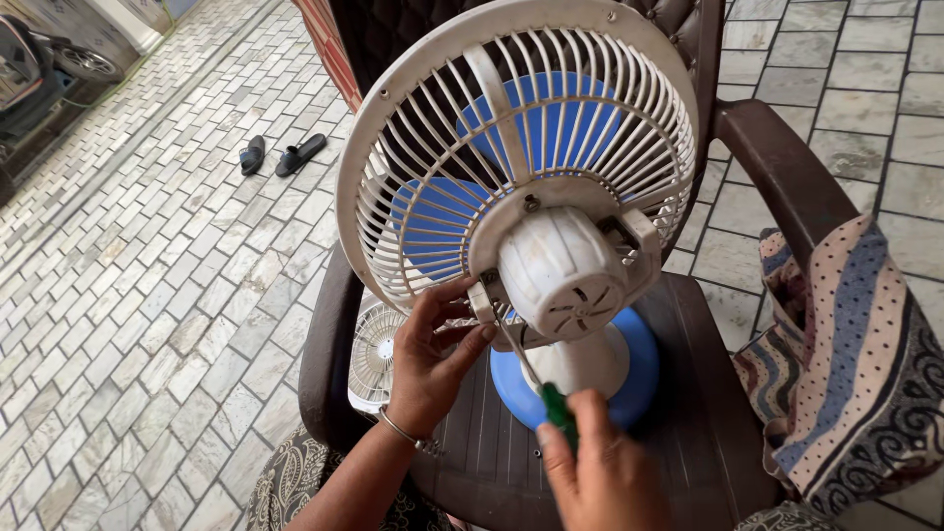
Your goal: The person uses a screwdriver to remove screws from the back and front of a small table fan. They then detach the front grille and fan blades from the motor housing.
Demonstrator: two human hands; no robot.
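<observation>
A small table fan (521,167) with a white grille, blue blades and a blue round base (639,364) stands on a dark brown plastic chair (688,413), its rear motor housing (560,270) facing me. My left hand (428,354) grips the lower left of the motor mount, fingers curled against it. My right hand (600,472) holds a green-handled screwdriver (541,383), whose thin shaft runs up to the left side of the motor housing by my left fingers.
A second white fan grille (374,354) lies low at the chair's left. A patterned cloth (846,364) hangs over the right armrest (787,167). Two black sandals (280,155) lie on the tiled pavement at far left. A parked car wheel (87,61) shows at top left.
</observation>
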